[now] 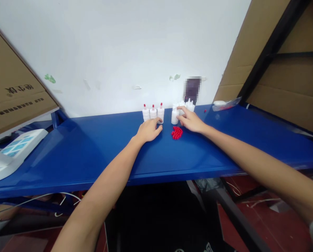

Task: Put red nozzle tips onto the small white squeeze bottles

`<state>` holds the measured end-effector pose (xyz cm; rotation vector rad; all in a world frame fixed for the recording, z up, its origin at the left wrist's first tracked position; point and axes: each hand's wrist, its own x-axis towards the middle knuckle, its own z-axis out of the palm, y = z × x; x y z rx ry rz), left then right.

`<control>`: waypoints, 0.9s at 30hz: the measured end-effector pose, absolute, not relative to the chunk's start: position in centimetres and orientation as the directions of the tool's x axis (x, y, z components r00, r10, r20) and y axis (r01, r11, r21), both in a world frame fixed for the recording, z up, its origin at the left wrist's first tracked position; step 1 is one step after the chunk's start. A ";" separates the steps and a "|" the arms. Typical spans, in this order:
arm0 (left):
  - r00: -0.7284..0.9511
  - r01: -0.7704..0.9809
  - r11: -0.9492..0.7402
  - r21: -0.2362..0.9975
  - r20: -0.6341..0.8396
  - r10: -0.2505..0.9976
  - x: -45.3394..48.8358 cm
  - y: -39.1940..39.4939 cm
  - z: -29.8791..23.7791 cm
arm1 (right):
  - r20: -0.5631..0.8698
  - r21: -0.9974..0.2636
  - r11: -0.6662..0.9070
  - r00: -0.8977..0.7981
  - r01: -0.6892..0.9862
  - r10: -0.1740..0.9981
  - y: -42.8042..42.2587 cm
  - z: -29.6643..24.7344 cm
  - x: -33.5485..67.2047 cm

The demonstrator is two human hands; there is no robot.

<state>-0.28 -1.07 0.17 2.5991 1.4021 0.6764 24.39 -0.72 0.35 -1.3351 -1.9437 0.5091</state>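
Observation:
Three small white bottles with red caps (153, 112) stand in a row at the back of the blue shelf (93, 154). My left hand (148, 130) rests just in front of them, fingers curled, its fingertips touching the rightmost capped bottle (161, 112). My right hand (191, 120) reaches to a group of white uncapped bottles (184, 105) and its thumb and fingers pinch one of them (174, 117). A pile of small red caps (176, 132) lies on the shelf between my hands.
A white electronic scale (12, 152) sits at the shelf's left end. Cardboard boxes lean at the far left (12, 87) and right (282, 70). A clear plastic bag (226, 103) lies at the back right. One stray red cap (205, 111) is near it.

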 end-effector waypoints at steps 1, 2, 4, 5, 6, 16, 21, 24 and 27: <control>0.476 0.764 -0.571 0.302 0.333 0.814 -0.3 -1.0 0.2 | 0.337 -0.658 0.392 -0.214 0.643 0.917 -0.7 0.3 24.4; 0.480 0.762 -0.574 0.300 0.334 0.811 -0.3 -1.0 0.1 | 0.340 -0.652 0.394 -0.216 0.648 0.915 -0.7 0.4 24.4; 0.488 0.759 -0.580 0.295 0.331 0.807 -0.3 -0.9 0.1 | 0.338 -0.644 0.393 -0.217 0.656 0.916 -0.6 0.4 24.4; 0.495 0.757 -0.584 0.292 0.326 0.805 -0.3 -0.9 0.1 | 0.328 -0.645 0.388 -0.219 0.659 0.919 -0.6 0.4 24.4; 0.502 0.755 -0.589 0.289 0.322 0.802 -0.3 -0.8 0.1 | 0.314 -0.647 0.379 -0.222 0.661 0.923 -0.6 0.4 24.4; 0.621 0.658 -0.692 0.297 0.304 0.722 0.6 -2.1 0.8 | 0.448 -0.594 0.388 -0.111 0.705 0.887 -0.9 0.9 24.1; 0.637 0.612 -0.722 0.322 0.340 0.692 1.7 -3.0 1.5 | 0.498 -0.561 0.307 0.016 0.769 0.867 -0.5 1.4 24.6; 0.642 0.596 -0.722 0.352 0.331 0.692 1.7 -3.1 1.6 | 0.488 -0.594 0.274 0.068 0.757 0.870 -0.5 1.6 24.8; 0.669 0.590 -0.729 0.346 0.296 0.682 1.6 -3.0 1.4 | 0.500 -0.631 0.291 0.089 0.720 0.862 -0.7 1.7 25.0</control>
